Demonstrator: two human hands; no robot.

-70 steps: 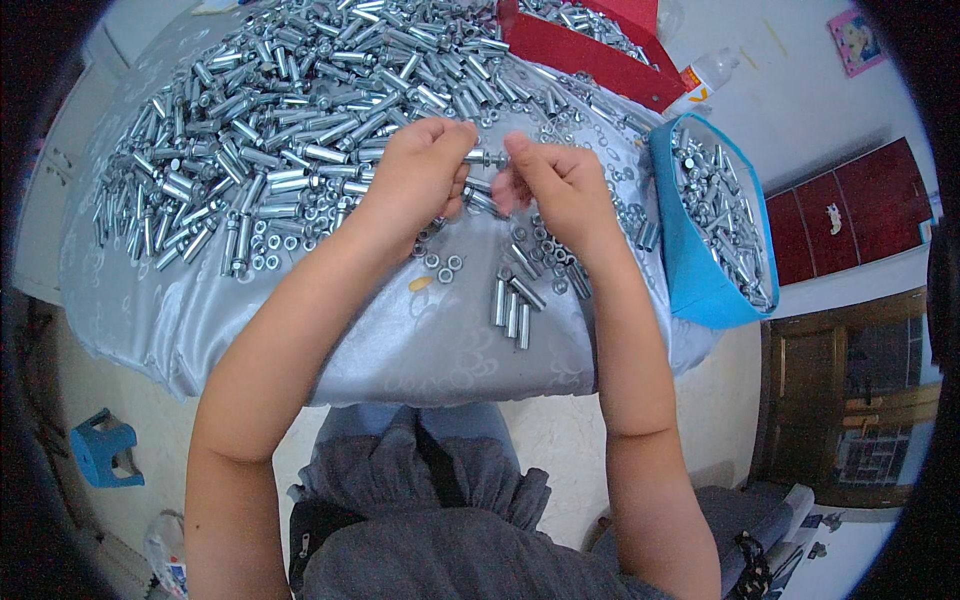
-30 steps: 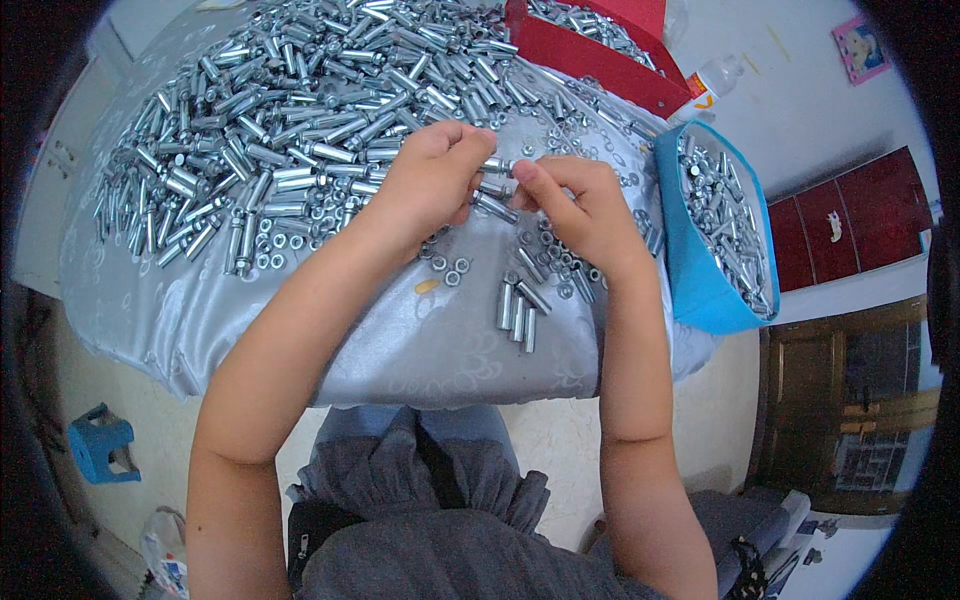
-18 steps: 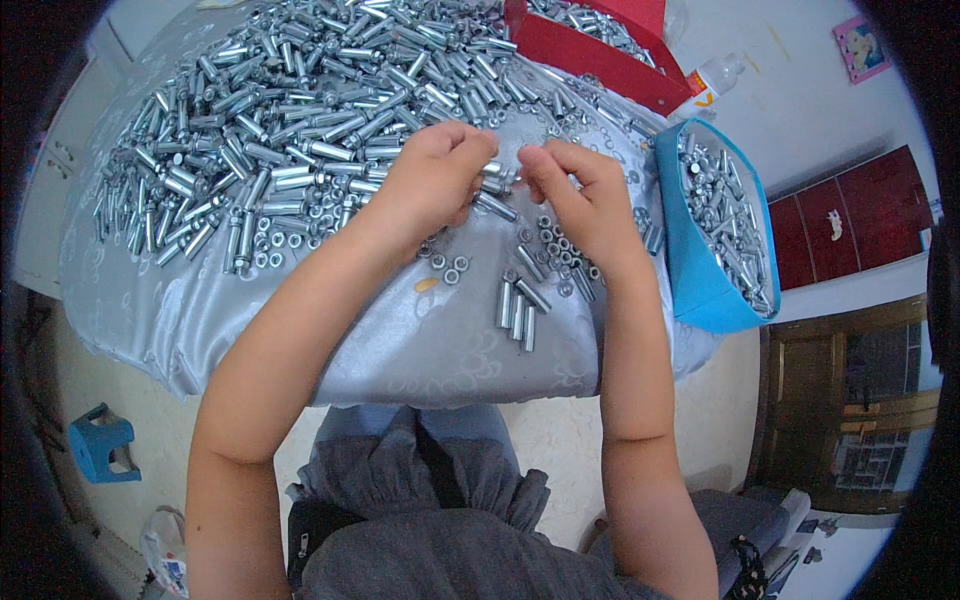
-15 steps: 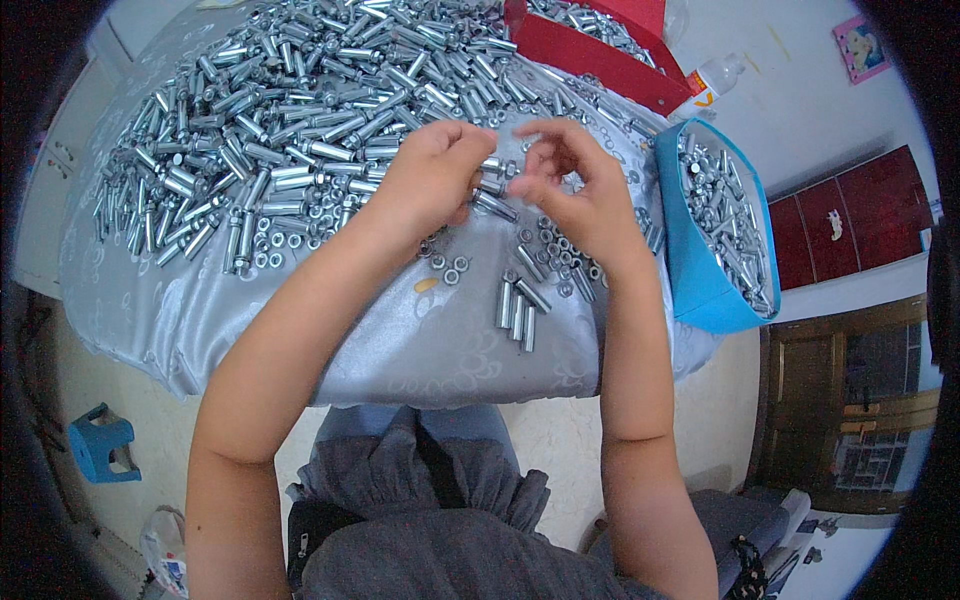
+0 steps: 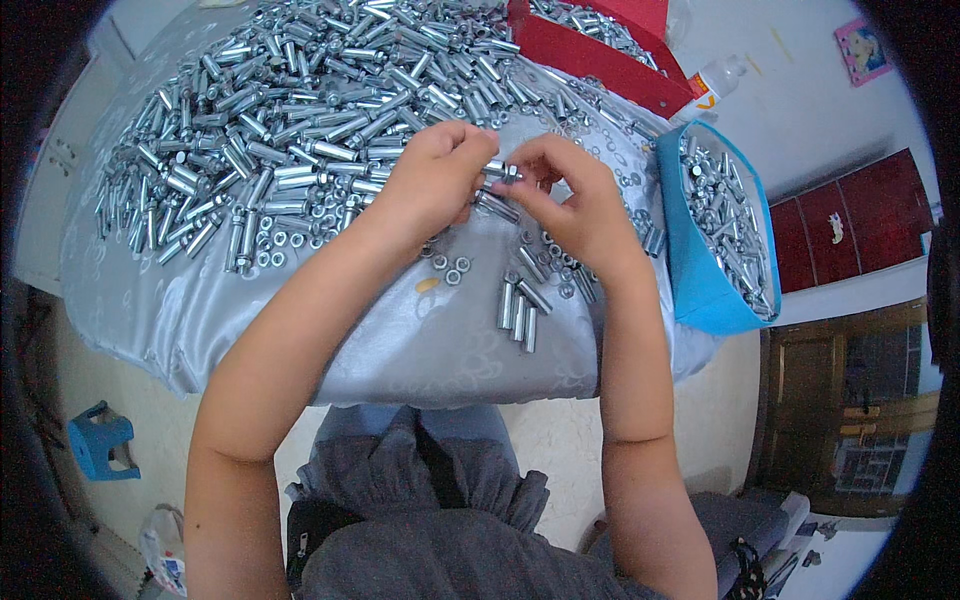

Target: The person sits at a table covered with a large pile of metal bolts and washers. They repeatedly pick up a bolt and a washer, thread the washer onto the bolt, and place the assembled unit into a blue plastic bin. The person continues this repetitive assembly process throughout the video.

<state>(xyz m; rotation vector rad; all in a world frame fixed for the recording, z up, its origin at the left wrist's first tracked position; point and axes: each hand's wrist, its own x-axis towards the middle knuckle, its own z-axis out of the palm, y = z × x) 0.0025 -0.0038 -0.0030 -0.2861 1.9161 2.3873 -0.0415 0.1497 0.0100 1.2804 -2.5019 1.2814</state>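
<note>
Right hand (image 5: 572, 195) has been curled around the metal bolt (image 5: 500, 171) pinched by left hand (image 5: 432, 178), contact unclear; near table edge (image 5: 460, 385) is satin-draped.

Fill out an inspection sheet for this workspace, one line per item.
Surface: shiny silver-grey patterned tablecloth, wrinkled at the left.
Job's things: heap of silver cylindrical metal bolts; loose silver hex nuts; blue open-topped bin and red box, both holding metal hardware.
Clutter: small yellow oval piece near the nuts; clear plastic bottle with orange label by the red box.
Hands: left hand grips a silver metal bolt; right hand has thumb and forefinger around its nut end, contact unclear.
Cables: nothing seen on the tablecloth.
Surroundings: blue plastic stool, left; dark red cabinet, right.
</note>
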